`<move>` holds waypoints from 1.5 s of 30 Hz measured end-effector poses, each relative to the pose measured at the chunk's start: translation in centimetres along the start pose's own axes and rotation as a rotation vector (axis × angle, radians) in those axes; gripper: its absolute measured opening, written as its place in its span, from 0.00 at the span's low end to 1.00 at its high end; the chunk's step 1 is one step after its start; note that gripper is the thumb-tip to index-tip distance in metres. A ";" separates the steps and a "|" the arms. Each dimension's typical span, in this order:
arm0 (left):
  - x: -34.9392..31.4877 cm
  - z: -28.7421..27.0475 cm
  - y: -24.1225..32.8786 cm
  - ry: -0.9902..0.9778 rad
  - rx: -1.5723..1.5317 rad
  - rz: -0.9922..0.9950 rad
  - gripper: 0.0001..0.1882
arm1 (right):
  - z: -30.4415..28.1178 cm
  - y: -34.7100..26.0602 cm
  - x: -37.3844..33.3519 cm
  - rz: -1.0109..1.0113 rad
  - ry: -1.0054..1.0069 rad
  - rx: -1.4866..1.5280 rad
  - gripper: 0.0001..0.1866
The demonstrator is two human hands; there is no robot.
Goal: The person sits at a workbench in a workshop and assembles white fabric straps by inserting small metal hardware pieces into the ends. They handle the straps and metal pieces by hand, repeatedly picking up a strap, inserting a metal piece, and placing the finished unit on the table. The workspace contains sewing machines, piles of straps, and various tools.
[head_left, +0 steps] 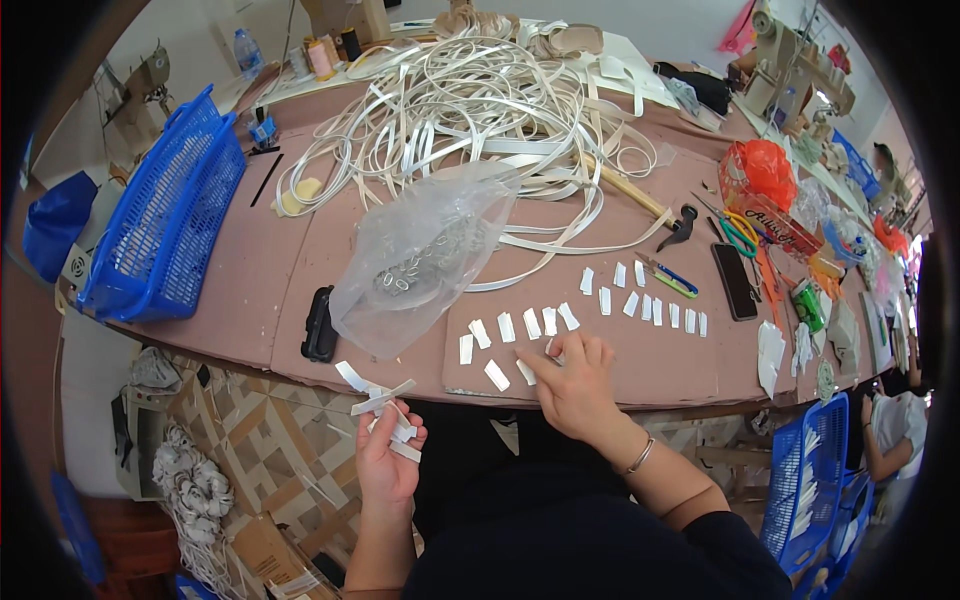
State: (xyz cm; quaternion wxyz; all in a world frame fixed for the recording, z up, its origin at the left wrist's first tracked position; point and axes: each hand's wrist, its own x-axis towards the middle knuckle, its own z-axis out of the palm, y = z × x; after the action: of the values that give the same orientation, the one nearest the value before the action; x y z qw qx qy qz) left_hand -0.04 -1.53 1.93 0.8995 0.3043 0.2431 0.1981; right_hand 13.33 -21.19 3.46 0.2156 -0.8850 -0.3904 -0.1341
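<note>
Several short white strips [378,402] stick out at crossing angles from my left hand [388,465], which is closed on them just off the table's near edge. Over the table, my right hand [580,385] has its index finger stretched out and its other fingers bent. Its fingertips are at a short white piece [526,372] lying by the edge, and the palm side is hidden. Beside and beyond this hand, more short white pieces [505,327] lie flat in loose rows. A clear plastic bag [425,235] of small metal rings rests left of them.
A big tangle of white strap [460,120] covers the far table. Blue baskets [165,215] stand at the left. A hammer [680,228], a utility knife [672,280], a phone [735,282] and a green can [806,305] lie to the right. A black case [320,325] sits near the front edge.
</note>
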 end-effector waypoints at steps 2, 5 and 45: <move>0.2 0.3 -0.2 -0.016 0.012 -0.015 0.05 | 0.2 -0.6 0.2 -0.007 0.015 0.002 0.17; 0.2 0.9 -0.2 -0.019 0.008 -0.035 0.05 | 1.0 -1.6 1.0 -0.058 0.051 0.007 0.16; 1.1 9.2 -6.8 -0.335 0.220 -0.353 0.08 | -3.7 1.9 -0.9 0.395 -0.093 1.253 0.06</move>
State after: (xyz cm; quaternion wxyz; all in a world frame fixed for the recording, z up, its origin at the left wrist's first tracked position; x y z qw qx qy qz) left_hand 7.39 -10.12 3.62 0.9093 0.3817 0.1602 -0.0428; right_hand 13.85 -24.71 5.79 0.6935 -0.6518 -0.2337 0.1989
